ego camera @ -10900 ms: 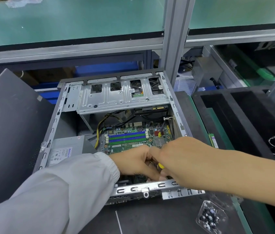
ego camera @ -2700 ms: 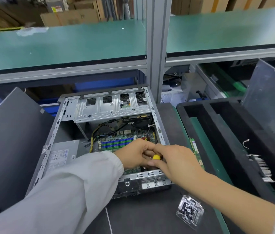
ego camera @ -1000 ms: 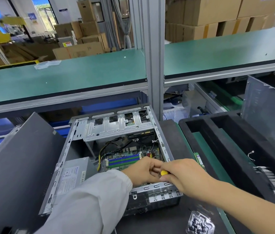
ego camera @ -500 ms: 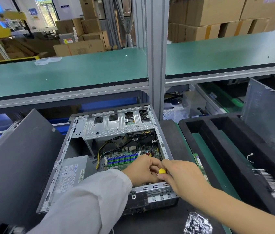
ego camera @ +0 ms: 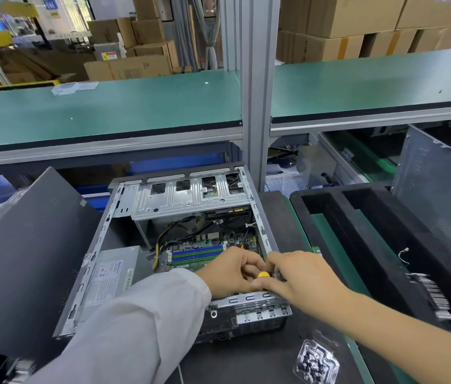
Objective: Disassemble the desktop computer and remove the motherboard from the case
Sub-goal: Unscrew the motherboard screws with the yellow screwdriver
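An open desktop case (ego camera: 95, 261) lies flat on the bench in front of me. The green motherboard (ego camera: 199, 252) with its blue memory slots sits in the bottom of the case. Both hands meet over the near right corner of the board. My right hand (ego camera: 299, 275) grips a yellow-handled screwdriver (ego camera: 263, 274), of which only the handle's end shows. My left hand (ego camera: 232, 273) curls round the same tool just below; the tip and the screw are hidden under my fingers. A grey power supply (ego camera: 113, 273) fills the case's left side, and a metal drive cage (ego camera: 191, 196) spans the far end.
The removed dark side panel (ego camera: 24, 259) leans at the left. A black foam tray (ego camera: 357, 245) stands to the right, with a metal panel (ego camera: 440, 189) upright behind it. A clear plastic dish of screws (ego camera: 317, 361) lies near the front edge. A green shelf (ego camera: 135, 106) runs overhead.
Both hands stay on the screwdriver at the same corner of the case. The view has tilted up and shifted a little; the hands sit slightly further right over the case rim.
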The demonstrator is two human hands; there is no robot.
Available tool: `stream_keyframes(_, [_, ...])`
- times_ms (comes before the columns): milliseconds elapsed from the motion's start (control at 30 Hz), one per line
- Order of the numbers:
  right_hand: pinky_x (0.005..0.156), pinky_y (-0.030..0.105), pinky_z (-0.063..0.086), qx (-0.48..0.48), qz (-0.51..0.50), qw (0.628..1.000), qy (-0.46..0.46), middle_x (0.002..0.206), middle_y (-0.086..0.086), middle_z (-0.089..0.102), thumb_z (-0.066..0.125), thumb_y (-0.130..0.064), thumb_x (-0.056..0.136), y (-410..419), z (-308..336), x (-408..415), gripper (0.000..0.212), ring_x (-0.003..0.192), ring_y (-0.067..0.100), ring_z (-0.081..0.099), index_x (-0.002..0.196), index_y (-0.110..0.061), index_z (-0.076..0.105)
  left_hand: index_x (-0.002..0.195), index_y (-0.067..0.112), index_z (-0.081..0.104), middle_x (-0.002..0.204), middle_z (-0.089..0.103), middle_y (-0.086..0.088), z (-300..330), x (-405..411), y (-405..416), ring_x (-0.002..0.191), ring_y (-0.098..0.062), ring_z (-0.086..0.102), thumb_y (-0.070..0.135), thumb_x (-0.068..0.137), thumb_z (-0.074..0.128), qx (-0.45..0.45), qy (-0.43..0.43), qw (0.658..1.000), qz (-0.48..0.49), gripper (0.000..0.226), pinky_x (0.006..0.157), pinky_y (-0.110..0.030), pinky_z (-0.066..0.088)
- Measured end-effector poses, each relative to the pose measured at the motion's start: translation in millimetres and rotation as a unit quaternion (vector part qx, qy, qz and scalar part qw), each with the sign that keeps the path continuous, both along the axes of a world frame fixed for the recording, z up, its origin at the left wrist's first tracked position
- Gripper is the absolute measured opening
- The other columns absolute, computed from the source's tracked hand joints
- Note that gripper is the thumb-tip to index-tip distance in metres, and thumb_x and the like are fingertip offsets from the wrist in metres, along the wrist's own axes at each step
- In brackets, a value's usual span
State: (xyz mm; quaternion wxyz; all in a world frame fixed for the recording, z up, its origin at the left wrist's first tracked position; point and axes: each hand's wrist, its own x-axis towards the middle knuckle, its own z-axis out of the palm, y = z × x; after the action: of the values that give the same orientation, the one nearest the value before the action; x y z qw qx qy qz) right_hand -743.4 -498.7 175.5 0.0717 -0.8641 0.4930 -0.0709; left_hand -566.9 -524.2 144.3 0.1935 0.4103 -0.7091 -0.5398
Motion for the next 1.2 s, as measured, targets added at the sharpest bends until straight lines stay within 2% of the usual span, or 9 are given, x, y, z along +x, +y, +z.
stream_keyframes(133, [0.060,0.027,0.030,-0.035,-0.028,0.999,-0.015,0.088,-0.006,0.063,0.040,-0.060,0.091,11.4,-12.3,7.3,0.039,0.082,0.017,0.060,0.097,-0.022,0.048,0.099,0.001,0.065,0.084,0.066,-0.015,-0.3,0.0,-0.6,0.077,-0.020,0.054,-0.007,0.082,0.067,0.017,0.008,1.000,0.004,0.019,0.078,-0.038,0.050])
stream_keyframes(233, [0.062,0.026,0.032,-0.028,-0.010,0.999,-0.038,0.093,-0.006,0.063,0.041,-0.050,0.096,12.9,-12.0,5.7,0.032,0.087,0.017,0.059,0.106,-0.023,0.053,0.108,0.000,0.061,0.095,0.065,-0.013,0.5,1.6,-2.2,0.084,-0.025,0.053,-0.008,0.085,0.062,0.050,0.031,0.998,-0.027,0.024,0.078,-0.029,0.048])
stream_keyframes(433, [0.076,0.028,0.042,0.035,0.059,0.997,-0.036,0.104,-0.011,0.066,0.039,-0.044,0.098,3.7,0.1,-1.8,0.035,0.098,0.015,0.059,0.132,-0.043,0.046,0.091,0.013,0.062,0.073,0.058,0.004,0.7,3.2,-4.4,0.064,-0.010,0.047,-0.009,0.085,0.061,0.040,0.016,0.998,-0.049,0.022,0.058,-0.013,0.040])
stream_keyframes(533, [0.066,0.028,0.041,0.018,0.021,0.999,-0.024,0.078,-0.012,0.056,0.042,-0.063,0.088,1.2,0.7,2.2,0.037,0.083,0.014,0.058,0.105,-0.032,0.053,0.093,0.007,0.065,0.076,0.064,-0.003,-1.2,2.0,-3.0,0.071,-0.010,0.054,-0.002,0.085,0.066,0.033,0.029,0.998,-0.046,0.012,0.068,-0.018,0.045])
stream_keyframes(633, [0.060,0.027,0.031,-0.005,-0.029,1.000,-0.006,0.069,-0.011,0.043,0.042,-0.068,0.084,4.0,-3.3,9.3,0.042,0.070,0.013,0.046,0.082,-0.026,0.037,0.090,0.016,0.067,0.073,0.065,0.001,-2.0,0.8,-2.2,0.070,-0.007,0.053,-0.001,0.085,0.067,0.035,0.042,0.998,-0.041,0.018,0.070,-0.022,0.045])
stream_keyframes(767, [0.062,0.025,0.028,-0.001,-0.028,0.998,-0.053,0.072,-0.015,0.053,0.044,-0.051,0.093,9.5,-5.1,7.4,0.022,0.086,0.013,0.058,0.101,-0.033,0.055,0.093,0.004,0.062,0.081,0.058,-0.010,-4.0,2.1,-5.2,0.076,-0.017,0.052,-0.006,0.086,0.063,0.030,0.035,0.998,-0.039,0.012,0.077,-0.033,0.044])
stream_keyframes(867, [0.063,0.022,0.031,0.020,0.004,0.996,-0.085,0.094,-0.014,0.067,0.045,-0.041,0.096,10.4,-3.0,1.7,0.031,0.089,0.010,0.059,0.126,-0.046,0.052,0.086,0.016,0.062,0.080,0.058,-0.004,-3.7,2.6,-6.8,0.074,-0.013,0.054,-0.007,0.086,0.062,0.021,0.029,0.998,-0.053,0.022,0.076,-0.032,0.045])
stream_keyframes(1033, [0.049,0.017,0.025,0.022,-0.049,0.997,-0.053,0.057,-0.012,0.041,0.049,-0.071,0.078,5.4,-0.5,0.8,0.040,0.059,0.005,0.042,0.095,-0.034,0.049,0.102,0.010,0.064,0.090,0.066,-0.010,-9.5,3.4,-7.2,0.083,-0.017,0.058,0.000,0.088,0.063,0.033,0.032,0.997,-0.055,0.018,0.083,-0.035,0.049])
stream_keyframes(1200, [0.051,0.015,0.025,0.029,-0.033,0.997,-0.066,0.057,-0.014,0.034,0.052,-0.051,0.090,9.6,-3.1,3.8,0.025,0.067,0.006,0.040,0.106,-0.033,0.057,0.101,-0.005,0.060,0.089,0.062,-0.014,-10.2,2.6,-6.7,0.081,-0.017,0.055,-0.007,0.088,0.057,0.026,0.025,0.997,-0.062,0.013,0.081,-0.034,0.046])
